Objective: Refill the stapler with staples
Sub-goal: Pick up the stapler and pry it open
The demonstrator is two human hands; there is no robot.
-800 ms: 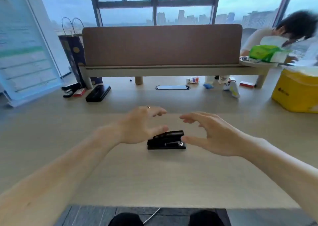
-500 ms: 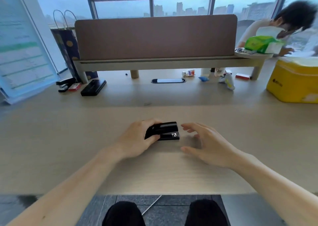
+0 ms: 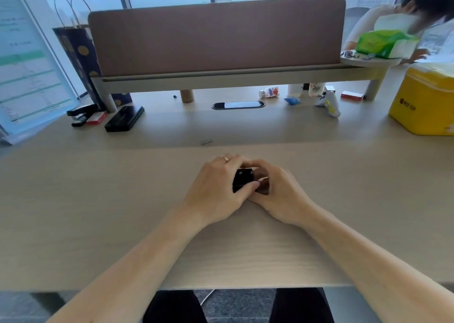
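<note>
Most of the black stapler [image 3: 242, 179] is hidden inside the 2-handed grip, left hand [image 3: 216, 187] and right hand [image 3: 278, 190] covering its sides and base. Beyond the grip, a small grey strip [image 3: 206, 141] on the worktop [image 3: 98, 200] is too small to identify.

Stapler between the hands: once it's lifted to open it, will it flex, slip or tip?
The stapler looks like a rigid black block, so it probably won't flex. Its surface looks smooth and glossy, so it may slip a little; the left hand and right hand both wrapping it should help. It is small, so likely light.
</note>
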